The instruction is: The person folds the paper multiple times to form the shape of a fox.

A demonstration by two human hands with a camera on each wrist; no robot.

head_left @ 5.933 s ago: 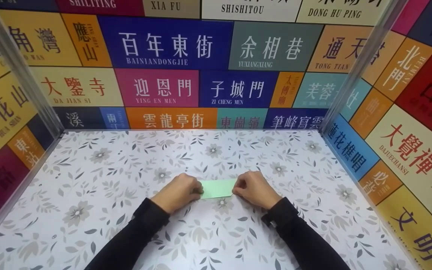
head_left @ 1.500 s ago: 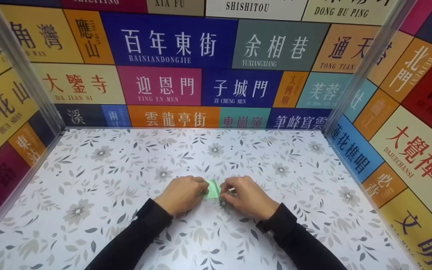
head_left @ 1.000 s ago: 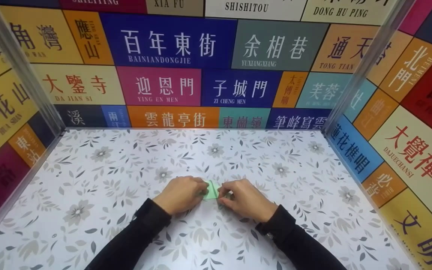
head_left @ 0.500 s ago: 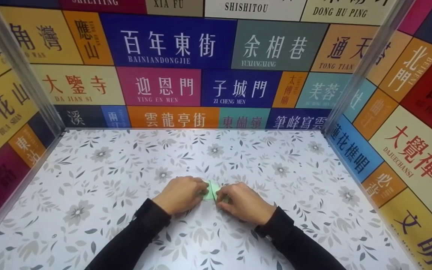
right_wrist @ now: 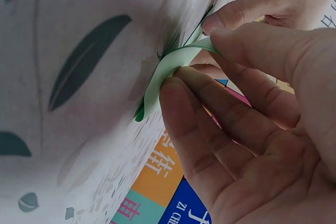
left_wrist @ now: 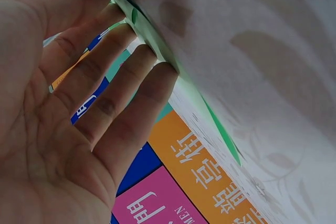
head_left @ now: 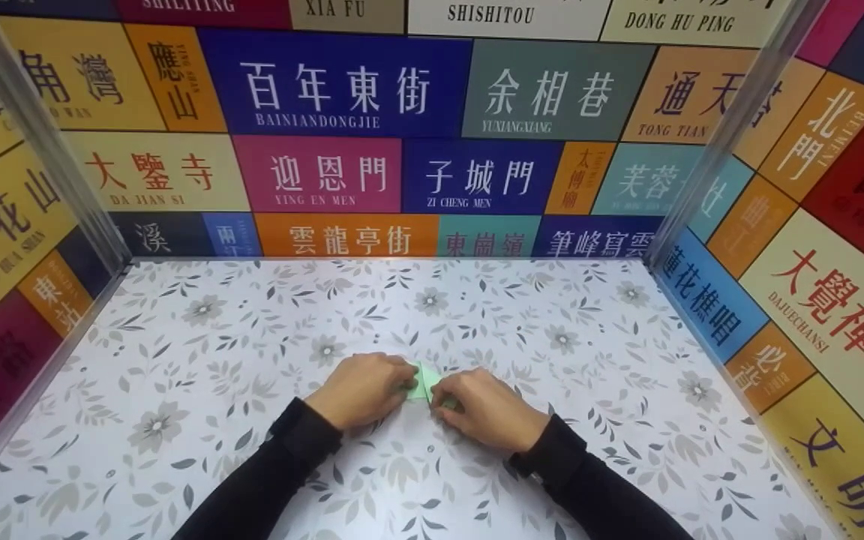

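A small sheet of light green paper (head_left: 420,390) lies on the floral tabletop between the two hands, with a crease line showing near its middle. On its left part, the left hand (head_left: 363,386) presses it down; the left wrist view shows fairly straight fingers with their tips along the paper (left_wrist: 185,83). From the right, the right hand (head_left: 486,405) holds a raised flap. In the right wrist view this paper (right_wrist: 169,64) curves up from the table, its end at the right thumb tip and other right fingertips against its side. Much of the paper is hidden under the fingers.
The white tabletop (head_left: 252,322) has a grey leaf and flower print. Upright panels with coloured blocks of lettering, such as the back panel (head_left: 342,82), enclose it at the back and both sides. Black sleeves (head_left: 252,480) cover both forearms.
About six seconds ago the paper lay wider, held at both ends. Since then its right side has been folded over leftward; lately the right hand has drawn slightly toward the body with the flap.
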